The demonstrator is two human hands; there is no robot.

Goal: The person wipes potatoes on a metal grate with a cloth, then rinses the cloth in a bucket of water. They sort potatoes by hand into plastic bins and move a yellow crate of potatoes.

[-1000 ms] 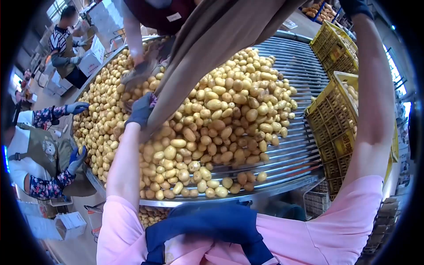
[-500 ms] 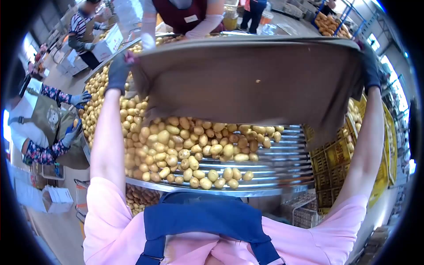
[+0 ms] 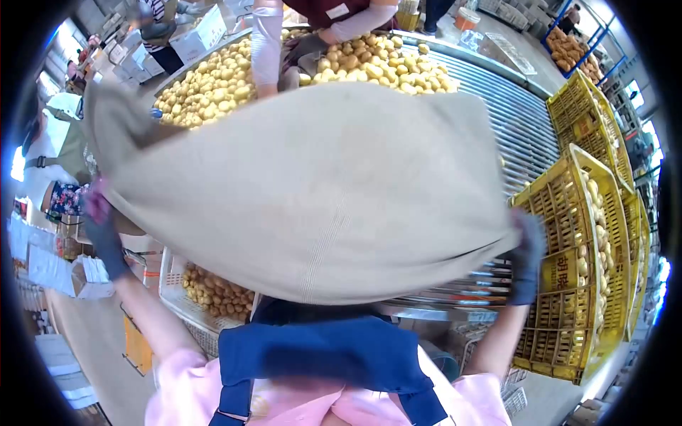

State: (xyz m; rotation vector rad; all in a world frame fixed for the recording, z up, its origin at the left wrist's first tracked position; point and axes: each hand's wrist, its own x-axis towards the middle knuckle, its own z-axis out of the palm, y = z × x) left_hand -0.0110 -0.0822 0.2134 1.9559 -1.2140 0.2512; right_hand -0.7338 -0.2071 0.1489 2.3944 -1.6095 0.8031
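A large grey-brown cloth (image 3: 312, 184) billows out in front of me, stretched between my two gloved hands. My left hand (image 3: 105, 231), in a dark glove with purple at the fingers, grips its left corner. At the other end my right hand (image 3: 527, 259) is closed on the right edge, slightly blurred. Beneath and beyond the cloth, potatoes (image 3: 220, 82) lie on a roller table (image 3: 522, 113). The cloth hides the table's middle and most of its near part.
Yellow crates (image 3: 568, 270) of potatoes stand along the right side. Below the table at left is a white basket (image 3: 174, 284) holding potatoes. Across the table a co-worker's sleeved arm (image 3: 266, 46) reaches down; another person's floral sleeve (image 3: 65, 199) is at left.
Both my hands have come down and nearer to me, the left also outward. The cloth has swung from hanging over the far side to billowing across the near side of the table.
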